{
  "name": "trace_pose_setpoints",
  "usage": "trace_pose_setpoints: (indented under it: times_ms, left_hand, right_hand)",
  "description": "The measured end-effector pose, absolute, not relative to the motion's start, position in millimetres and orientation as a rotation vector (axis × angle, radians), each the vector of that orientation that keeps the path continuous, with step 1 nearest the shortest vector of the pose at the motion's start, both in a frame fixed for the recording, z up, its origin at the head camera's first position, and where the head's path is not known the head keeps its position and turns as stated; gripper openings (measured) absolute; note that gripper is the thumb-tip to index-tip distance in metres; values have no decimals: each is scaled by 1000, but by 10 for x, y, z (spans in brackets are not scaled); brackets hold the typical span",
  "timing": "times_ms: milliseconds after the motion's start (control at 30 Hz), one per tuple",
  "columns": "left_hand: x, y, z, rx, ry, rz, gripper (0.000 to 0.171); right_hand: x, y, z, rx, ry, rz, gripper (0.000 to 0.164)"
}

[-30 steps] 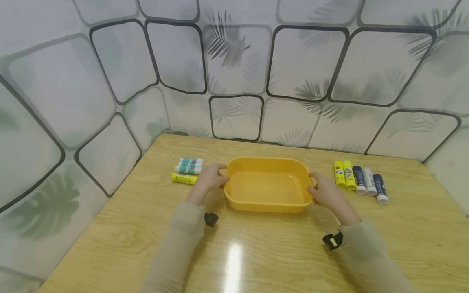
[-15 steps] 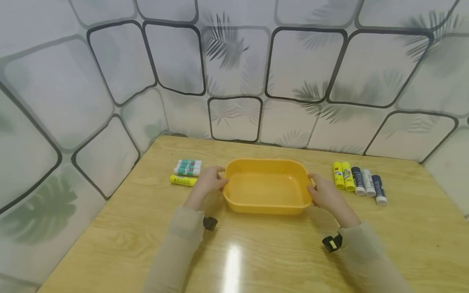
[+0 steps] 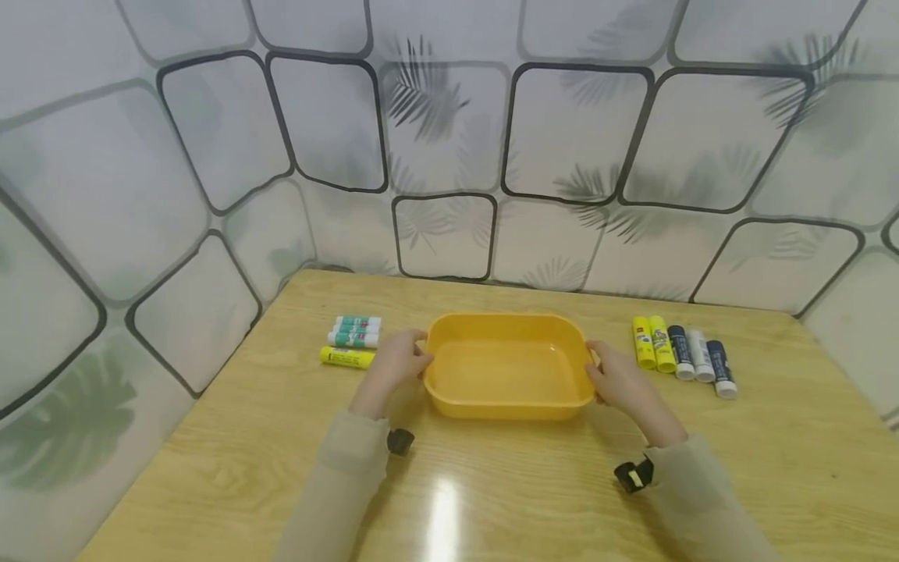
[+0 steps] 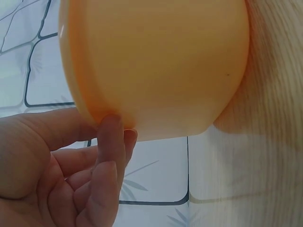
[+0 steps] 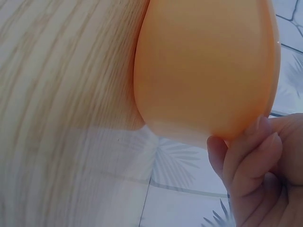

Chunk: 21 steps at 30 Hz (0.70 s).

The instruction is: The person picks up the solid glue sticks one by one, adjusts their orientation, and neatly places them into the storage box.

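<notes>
Grey-white backdrop (image 3: pixel 562 133) behind, matt, printed with rounded stone-like outlines and feathery leaves. Below it, a yellow-brown table (image 3: pixel 175 499), flat, with flowing wood grain and enough gloss to throw back a white streak of light. Over its middle, upright, an orange-yellow tray (image 3: pixel 509 371): looks like plastic, smooth, oblong, round-cornered, with a lipped rim and curving outer walls. Cannot tell whether fully resting on the wood. At one short end, a left hand (image 3: pixel 395 363), with thumb and fingertips pinched on the rim. At the opposite end, a right hand (image 3: pixel 621 378), likewise with thumb and bent fingers gripping the rim. Well to the right, a row of slim cylinders: two yellow tubes (image 3: pixel 642 343), then two navy tubes (image 3: pixel 680 351) with white ends and, between them, a white tube (image 3: pixel 700 355). To the left, slimmer white-and-green tubes (image 3: pixel 353 339), side by side, and a bright yellow stick (image 3: pixel 346 357), partly behind the left hand.
</notes>
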<state>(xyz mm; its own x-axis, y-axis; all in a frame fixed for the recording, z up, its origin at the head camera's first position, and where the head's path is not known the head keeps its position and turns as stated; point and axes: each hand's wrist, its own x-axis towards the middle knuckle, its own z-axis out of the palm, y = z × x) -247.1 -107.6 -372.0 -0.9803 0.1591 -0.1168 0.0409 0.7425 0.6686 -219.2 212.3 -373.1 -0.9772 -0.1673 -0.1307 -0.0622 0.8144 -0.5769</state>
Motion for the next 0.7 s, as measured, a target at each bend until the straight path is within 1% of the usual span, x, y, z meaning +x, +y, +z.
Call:
trace_pose_setpoints:
  times_ms: [700]
  left_hand:
    - [-2459,-1090,-3749,187,2782,1095,45]
  right_hand:
    - [-2187,2136,-3774,-198,2858,-880,45]
